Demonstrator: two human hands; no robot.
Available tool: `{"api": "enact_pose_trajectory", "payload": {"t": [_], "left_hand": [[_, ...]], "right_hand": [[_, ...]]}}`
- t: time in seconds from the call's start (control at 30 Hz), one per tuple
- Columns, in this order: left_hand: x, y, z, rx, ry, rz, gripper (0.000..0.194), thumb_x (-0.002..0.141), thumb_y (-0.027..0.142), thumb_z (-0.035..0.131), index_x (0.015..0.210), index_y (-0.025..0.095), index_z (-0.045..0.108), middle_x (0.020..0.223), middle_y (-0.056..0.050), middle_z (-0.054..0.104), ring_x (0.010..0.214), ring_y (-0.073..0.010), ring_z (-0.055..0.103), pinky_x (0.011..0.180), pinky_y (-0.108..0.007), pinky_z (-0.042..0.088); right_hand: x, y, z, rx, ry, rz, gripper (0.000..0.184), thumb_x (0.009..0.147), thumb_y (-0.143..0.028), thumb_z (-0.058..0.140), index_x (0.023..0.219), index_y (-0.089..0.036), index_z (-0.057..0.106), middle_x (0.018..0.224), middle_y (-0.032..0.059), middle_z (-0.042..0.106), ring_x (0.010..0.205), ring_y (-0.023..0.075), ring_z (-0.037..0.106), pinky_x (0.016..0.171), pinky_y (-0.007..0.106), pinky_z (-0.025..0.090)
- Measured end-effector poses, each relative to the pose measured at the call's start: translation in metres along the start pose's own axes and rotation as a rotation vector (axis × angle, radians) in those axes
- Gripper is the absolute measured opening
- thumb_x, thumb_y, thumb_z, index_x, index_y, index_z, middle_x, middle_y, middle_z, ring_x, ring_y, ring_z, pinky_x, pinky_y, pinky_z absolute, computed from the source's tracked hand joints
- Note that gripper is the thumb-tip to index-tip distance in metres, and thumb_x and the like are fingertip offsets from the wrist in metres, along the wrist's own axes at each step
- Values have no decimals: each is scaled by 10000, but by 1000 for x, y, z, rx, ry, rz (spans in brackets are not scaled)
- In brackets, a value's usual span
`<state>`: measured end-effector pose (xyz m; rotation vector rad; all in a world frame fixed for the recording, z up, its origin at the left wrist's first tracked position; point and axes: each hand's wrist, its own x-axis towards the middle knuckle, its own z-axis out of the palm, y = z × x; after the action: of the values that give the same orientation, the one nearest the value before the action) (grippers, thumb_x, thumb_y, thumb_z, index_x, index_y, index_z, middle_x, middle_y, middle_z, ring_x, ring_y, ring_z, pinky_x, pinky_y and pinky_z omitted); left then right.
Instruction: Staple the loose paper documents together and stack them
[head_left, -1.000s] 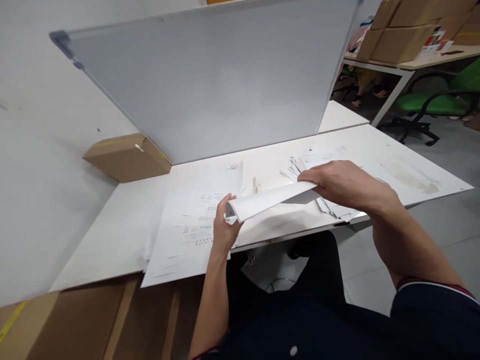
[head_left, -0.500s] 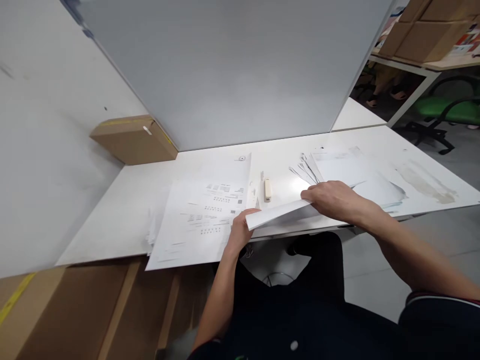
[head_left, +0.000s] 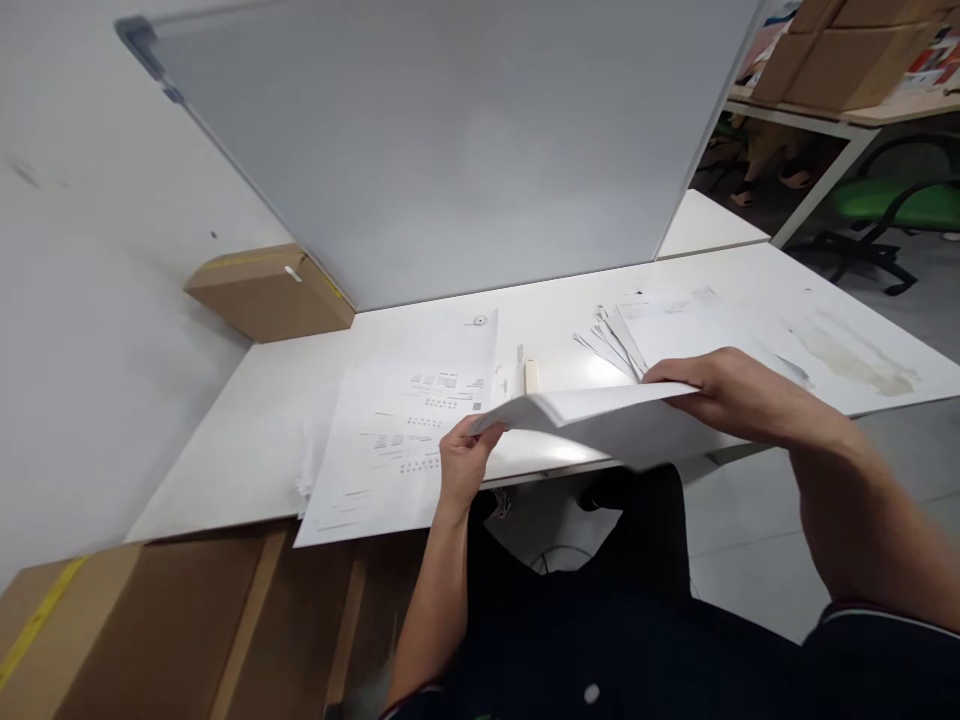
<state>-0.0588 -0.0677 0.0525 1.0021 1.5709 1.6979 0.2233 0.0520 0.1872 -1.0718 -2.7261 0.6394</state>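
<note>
Both of my hands hold one thin bundle of white paper sheets (head_left: 600,412) above the near edge of the white table (head_left: 247,440). My left hand (head_left: 461,462) pinches its left corner. My right hand (head_left: 724,392) grips its right end, fingers closed over the top. To the left of the bundle a stack of printed sheets (head_left: 397,440) lies flat, overhanging the table's front edge. A small cream stapler (head_left: 531,376) lies just behind the bundle. Another fanned pile of papers (head_left: 660,325) rests behind my right hand.
A large whiteboard (head_left: 450,150) leans upright along the back of the table. A cardboard box (head_left: 270,292) sits at the back left, and flat cardboard (head_left: 172,620) lies below the front edge. Far right stand a green chair (head_left: 892,205) and a desk with boxes (head_left: 840,50).
The paper bundle has risen off the table edge and levelled out. My right hand has moved right and up with it; my left hand has kept its grip on the left corner.
</note>
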Motion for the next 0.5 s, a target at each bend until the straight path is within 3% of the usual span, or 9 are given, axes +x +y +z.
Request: {"api": "enact_pose_trajectory", "payload": {"t": [0.13, 0.23, 0.37, 0.5], "left_hand": [[4, -17, 11, -139, -7, -187, 261, 675, 406, 690, 717, 161, 611, 656, 4, 651, 591, -124, 601, 633, -307, 523], [5, -34, 19, 147, -99, -238, 225, 703, 383, 654, 693, 164, 604, 575, 11, 611, 533, -124, 575, 588, -282, 495], [7, -46, 27, 532, -157, -117, 227, 769, 361, 582, 885, 186, 670, 762, -59, 685, 689, -189, 628, 693, -346, 498], [15, -53, 36, 644, -129, 0, 387, 813, 351, 531, 1162, 196, 589, 934, -78, 667, 696, -161, 597, 739, -352, 489]], "right_hand": [[-13, 34, 55, 616, -205, 301, 289, 799, -452, 547, 805, -186, 661, 738, 49, 691, 638, 200, 633, 545, 279, 473], [-28, 47, 109, 859, -204, 556, 376, 781, -518, 559, 764, -156, 656, 739, 74, 702, 618, 206, 644, 538, 275, 485], [-54, 56, 158, 1080, -163, 674, 414, 757, -543, 586, 749, -135, 657, 751, 92, 711, 634, 217, 657, 568, 277, 498], [-70, 60, 177, 1288, -108, 747, 407, 719, -515, 643, 831, -125, 676, 817, 103, 721, 709, 245, 677, 639, 303, 524]]}}
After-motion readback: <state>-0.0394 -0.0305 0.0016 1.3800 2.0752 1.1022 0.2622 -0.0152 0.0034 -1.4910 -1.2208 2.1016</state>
